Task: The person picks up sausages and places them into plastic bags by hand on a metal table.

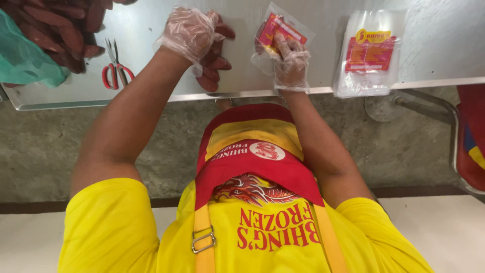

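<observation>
Head view, looking down past a yellow shirt and a red-and-yellow apron [252, 151] to a brushed steel table [151, 30].

- Left hand [189, 33]: wears a clear plastic glove, fingers curled round a bunch of dark red sausages [217, 63]. The bunch sticks out below and to the right of the palm, near the table's front edge. Can't count them; the glove covers part of the bunch.
- Right hand [291, 63]: also in a clear glove, fingers pinching a small clear plastic pouch with a red-and-yellow label [280, 30]. The pouch sits above the fingers, tilted, just right of the sausage bunch and not touching it. Can't tell if it rests on the steel or is lifted off it.
- Stack of flat clear pouches with red-and-yellow labels [369, 55]: on the table to the right of the right hand, overhanging the front edge a little.
- Red-handled scissors [117, 71]: lying on the steel left of the left forearm, blades pointing away from the person.
- Pile of loose dark red sausages [65, 25]: far left corner, with a green plastic bag [25, 58] beside it, partly covering it.
</observation>
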